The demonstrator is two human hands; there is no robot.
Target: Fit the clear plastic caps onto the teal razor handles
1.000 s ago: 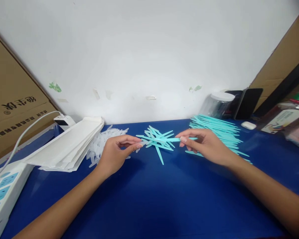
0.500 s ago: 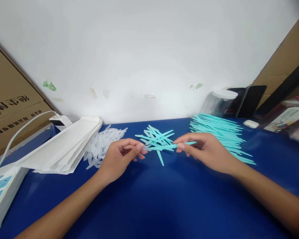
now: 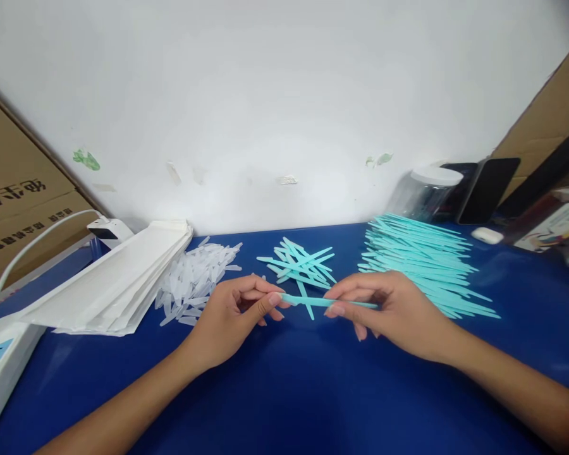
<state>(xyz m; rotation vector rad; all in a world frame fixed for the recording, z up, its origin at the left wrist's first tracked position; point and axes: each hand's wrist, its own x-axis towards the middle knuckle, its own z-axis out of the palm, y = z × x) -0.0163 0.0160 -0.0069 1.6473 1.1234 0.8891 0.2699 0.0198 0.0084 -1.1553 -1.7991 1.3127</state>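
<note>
A turquoise eyebrow razor (image 3: 315, 302) is stretched level between my two hands, above the blue table. My right hand (image 3: 384, 306) pinches its handle between thumb and fingers. At the razor's other end, my left hand (image 3: 241, 309) pinches a translucent blade cap, mostly hidden by the fingertips and now over the razor's tip. Just behind lies a small crossed heap of turquoise razors (image 3: 298, 262). Left of it spreads a pile of loose translucent caps (image 3: 194, 278), close to my left hand. Beyond my right hand is a larger stack of turquoise razors (image 3: 417, 262).
White paper sleeves (image 3: 118, 278) lie at the left beside a power strip (image 3: 2, 360) and a white plugged-in charger (image 3: 109, 232). A lidded clear jar (image 3: 424, 196), a dark phone (image 3: 488, 189) and a small white case (image 3: 487, 236) stand at the back right.
Both hands have come slightly nearer to me with the razor. The cap, visible at the razor's tip before, now sits over it under my left fingertips.
</note>
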